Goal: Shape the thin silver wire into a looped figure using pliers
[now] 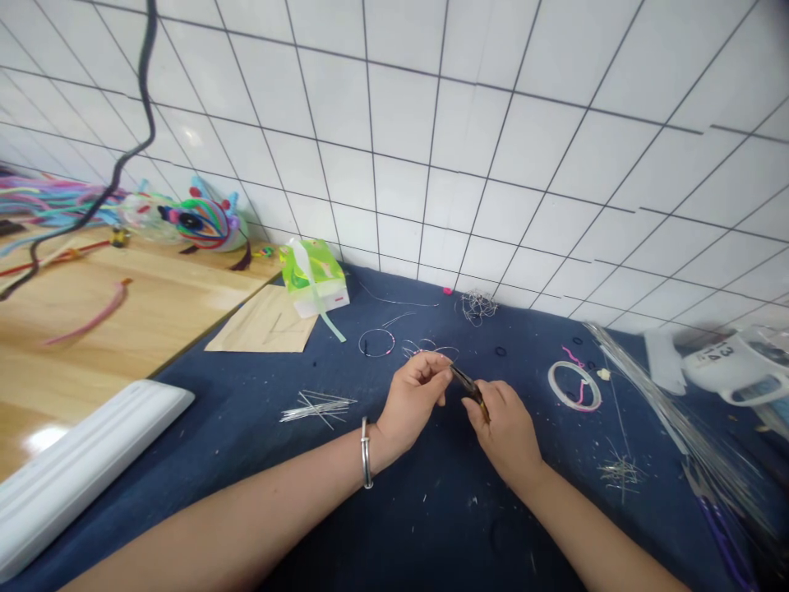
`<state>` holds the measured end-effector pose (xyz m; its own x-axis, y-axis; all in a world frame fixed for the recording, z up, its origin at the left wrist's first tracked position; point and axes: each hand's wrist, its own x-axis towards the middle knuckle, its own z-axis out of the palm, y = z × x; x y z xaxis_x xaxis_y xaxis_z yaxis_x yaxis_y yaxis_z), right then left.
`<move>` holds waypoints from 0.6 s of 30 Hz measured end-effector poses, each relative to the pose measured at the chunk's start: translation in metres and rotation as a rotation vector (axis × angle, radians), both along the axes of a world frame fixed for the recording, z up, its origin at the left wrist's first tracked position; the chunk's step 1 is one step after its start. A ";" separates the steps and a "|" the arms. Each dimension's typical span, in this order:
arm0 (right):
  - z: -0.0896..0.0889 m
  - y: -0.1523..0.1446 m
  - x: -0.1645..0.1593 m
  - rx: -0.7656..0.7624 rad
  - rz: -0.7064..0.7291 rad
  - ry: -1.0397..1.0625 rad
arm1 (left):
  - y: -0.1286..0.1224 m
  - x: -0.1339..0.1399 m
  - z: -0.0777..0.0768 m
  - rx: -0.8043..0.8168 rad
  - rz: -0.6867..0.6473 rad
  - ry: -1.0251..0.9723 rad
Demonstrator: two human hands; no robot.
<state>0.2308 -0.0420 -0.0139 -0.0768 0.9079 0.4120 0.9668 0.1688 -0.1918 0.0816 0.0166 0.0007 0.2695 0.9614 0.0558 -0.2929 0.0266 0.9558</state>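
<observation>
My right hand (509, 432) is closed round the handles of dark-jawed pliers (467, 383). The jaws point up and left, reaching the fingertips of my left hand (419, 390). Those fingers are pinched together, and what they hold is too small or hidden to make out. Just past them show thin wire loops with pink beads (431, 350); whether these are held or lie on the cloth I cannot tell. To their left lies a round wire ring with pink beads (377, 343). A small pile of straight cut wires (317, 407) lies left of my left hand.
On the dark blue cloth (277, 510) are a tangled wire ball (477, 306), a white ring-shaped roll (574, 386), short wire bits (621, 473), long wires (678, 419) and purple-handled scissors (721, 526). A white mug (733, 362), green-white tissue pack (314, 275) and brown card (262, 325) stand or lie around.
</observation>
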 end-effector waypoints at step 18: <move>0.000 0.002 0.004 -0.035 -0.006 0.072 | 0.001 0.000 -0.006 0.002 -0.027 0.067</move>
